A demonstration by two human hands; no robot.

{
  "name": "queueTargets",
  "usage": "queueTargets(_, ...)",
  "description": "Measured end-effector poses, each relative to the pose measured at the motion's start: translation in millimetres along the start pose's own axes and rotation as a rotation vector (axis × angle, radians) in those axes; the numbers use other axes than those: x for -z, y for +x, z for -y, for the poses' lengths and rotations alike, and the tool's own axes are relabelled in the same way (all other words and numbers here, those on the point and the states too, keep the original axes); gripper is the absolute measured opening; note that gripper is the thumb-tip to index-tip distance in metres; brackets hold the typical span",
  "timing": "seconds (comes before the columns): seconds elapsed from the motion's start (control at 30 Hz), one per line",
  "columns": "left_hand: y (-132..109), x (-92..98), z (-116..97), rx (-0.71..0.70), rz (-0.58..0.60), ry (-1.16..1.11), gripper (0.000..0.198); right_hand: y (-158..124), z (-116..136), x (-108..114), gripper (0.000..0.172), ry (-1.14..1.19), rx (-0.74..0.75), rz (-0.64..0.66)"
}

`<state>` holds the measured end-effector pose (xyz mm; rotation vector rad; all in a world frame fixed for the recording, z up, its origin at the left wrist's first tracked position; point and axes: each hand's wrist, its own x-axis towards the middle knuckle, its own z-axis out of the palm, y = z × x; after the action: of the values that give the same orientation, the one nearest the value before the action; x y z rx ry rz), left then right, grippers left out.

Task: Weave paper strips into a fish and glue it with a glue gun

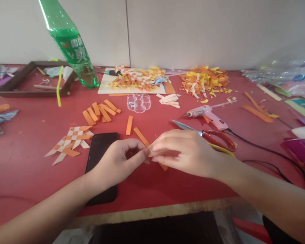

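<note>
My left hand [127, 157] and my right hand [181, 150] meet above the red table, fingertips almost touching. Between them they pinch a pale paper strip [151, 147], mostly covered by the fingers. Under the hands lies an orange paper strip [141, 136], and a shorter orange strip [129, 125] is just behind. A black phone [103, 145] rests partly beneath my left wrist. Left of it are woven orange-and-white paper fish [76, 134]. Red-handled scissors [218, 138] lie beside my right hand, near a pink glue gun [208, 115].
Behind are cut orange strips [99, 112], pale strips [169, 99], a clear divided dish [139, 103] and a heap of paper scraps [205, 79]. A green bottle [73, 51] stands by a dark frame [33, 92]. The glue gun's black cable [266, 149] runs right. The table edge [152, 212] is in front.
</note>
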<state>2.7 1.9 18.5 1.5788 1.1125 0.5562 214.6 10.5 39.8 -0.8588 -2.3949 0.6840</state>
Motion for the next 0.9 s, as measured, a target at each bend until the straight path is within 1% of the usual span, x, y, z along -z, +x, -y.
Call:
queueTargets(0.1,-0.8,-1.5,1.6,-0.017,0.018,-0.007,0.025,-4.5,-4.8,-0.7,0.009,-0.097,0.129,-0.017)
queueTargets(0.17,-1.7,-1.8,3.0,-0.043,-0.018,0.043,0.024,-6.7,-12.6,-0.6,0.01,-0.137,0.194,-0.029)
queueTargets(0.23,-2.9,-1.1,4.0,-0.102,-0.084,0.161,0.023,-8.2,-23.3,-0.1,0.011,-0.134,0.208,-0.018)
queueTargets(0.3,-3.8,0.3,5.0,-0.199,-0.149,0.341,0.022,-9.0,-34.3,0.4,0.013,-0.112,0.171,0.033)
queueTargets(0.37,-3.8,1.4,6.5,-0.329,-0.178,0.525,0.021,-9.4,-43.2,0.9,0.015,-0.084,0.156,0.097)
queueTargets(0.4,-3.4,1.6,7.6,-0.396,-0.174,0.592,0.021,-9.4,-46.3,1.0,0.016,-0.07,0.17,0.122)
queueTargets(0.47,-2.5,1.2,10.4,-0.513,-0.129,0.674,0.021,-9.3,-49.6,0.8,0.017,-0.051,0.223,0.155)
queueTargets(0.53,-1.7,0.2,13.3,-0.584,-0.073,0.722,0.027,-9.1,-50.1,0.1,0.018,-0.062,0.268,0.17)
queueTargets(0.63,-1.5,-1.2,16.1,-0.623,-0.028,0.774,0.033,-8.9,-49.0,-1.2,0.018,-0.087,0.294,0.168)
queueTargets(0.9,-1.6,-1.4,15.1,-0.627,-0.016,0.79,0.035,-8.9,-47.8,-2.1,0.019,-0.086,0.287,0.191)
